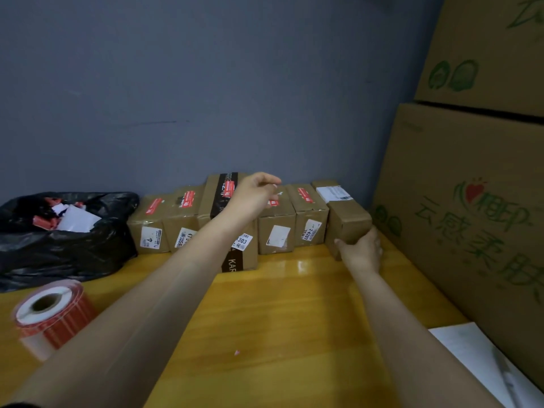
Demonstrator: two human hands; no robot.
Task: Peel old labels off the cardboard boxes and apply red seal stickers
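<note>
Head view: large cartons flank the end box; black bag opposite

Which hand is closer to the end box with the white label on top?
Right. The right hand grips the end box; the left hand is over the row's middle boxes, apart from it.

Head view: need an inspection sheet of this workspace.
Surface: glossy yellow wooden table.
Job's things: six small brown cardboard boxes along the wall, five with red seal stickers; rightmost box shows a white label, no red sticker; roll of red stickers, left.
Clutter: black plastic bag of peeled scraps; white sheet.
Hands: left hand loose above the row; right hand grips rightmost box.
Cables: nothing seen.
Surroundings: grey wall; large green-printed cartons, right.
</note>
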